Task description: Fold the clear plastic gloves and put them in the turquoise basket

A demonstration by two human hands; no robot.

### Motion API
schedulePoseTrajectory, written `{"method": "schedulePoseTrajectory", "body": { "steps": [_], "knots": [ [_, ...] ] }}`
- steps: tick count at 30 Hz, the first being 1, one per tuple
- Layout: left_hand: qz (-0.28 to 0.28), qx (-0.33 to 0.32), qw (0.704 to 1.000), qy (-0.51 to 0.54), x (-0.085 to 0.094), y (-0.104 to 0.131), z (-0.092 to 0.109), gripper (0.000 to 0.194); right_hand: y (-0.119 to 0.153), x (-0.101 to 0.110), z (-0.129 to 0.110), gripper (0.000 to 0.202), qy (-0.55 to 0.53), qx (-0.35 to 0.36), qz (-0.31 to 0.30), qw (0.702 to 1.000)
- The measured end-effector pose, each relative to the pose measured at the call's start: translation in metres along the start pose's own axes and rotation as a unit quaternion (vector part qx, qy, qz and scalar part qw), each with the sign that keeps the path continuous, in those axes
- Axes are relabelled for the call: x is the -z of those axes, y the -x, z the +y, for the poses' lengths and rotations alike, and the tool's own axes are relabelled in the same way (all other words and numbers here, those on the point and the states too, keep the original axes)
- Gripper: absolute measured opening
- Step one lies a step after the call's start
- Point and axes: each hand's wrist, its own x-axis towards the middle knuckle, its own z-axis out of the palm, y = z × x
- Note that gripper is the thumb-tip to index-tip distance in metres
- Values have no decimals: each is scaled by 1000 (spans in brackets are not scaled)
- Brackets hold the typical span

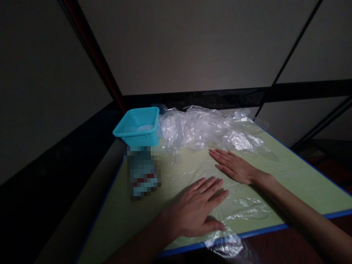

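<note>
A thin clear plastic bag [244, 209] lies spread over the pale yellow tabletop, its crumpled near end hanging over the blue front edge. My left hand [196, 209] rests palm down on it near the front, fingers spread and thumb out. Farther back and to the right, my right hand [233, 167] also lies flat on the plastic, fingers stretched out. Neither hand grips anything. Just beyond my right fingertips is a loose heap of crumpled clear plastic bags [198, 126]; where the flat bag ends and the heap begins is hard to make out.
A turquoise plastic basin [141, 137] stands at the back left corner, with something whitish inside. In front of it lies a pixelated object [144, 176] that I cannot make out. The yellow table [112, 216] has blue edging and stands against a panelled wall [192, 47].
</note>
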Motion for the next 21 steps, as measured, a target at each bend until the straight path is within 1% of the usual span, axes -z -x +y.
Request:
{"method": "schedulePoseTrajectory", "body": {
  "steps": [3,7,9,11,13,14,16,18,21],
  "knots": [
    [-5,16,1000,5,0,10,2,69,-1,-1,0,52,5,1,9,1000],
    [-23,43,999,5,3,30,3,73,-1,-3,0,52,10,0,10,1000],
    [-13,64,998,4,8,34,2,70,-2,-3,1,52,6,2,9,1000],
    [16,88,996,-10,14,27,1,61,-2,-2,1,52,2,4,3,1000],
    [37,100,993,-43,17,10,-1,56,-3,-2,1,53,5,6,-5,1000],
    [34,99,993,-60,17,0,-3,56,-3,-1,1,53,7,5,-8,1000],
    [27,94,991,-88,13,-19,-8,57,-3,-2,2,54,12,4,-12,1000],
    [28,100,989,-109,7,-30,-14,59,-3,-2,2,54,12,5,-12,1000],
    [33,104,987,-115,-1,-30,-22,58,-3,-4,3,54,12,6,-14,1000]
  ]
}}
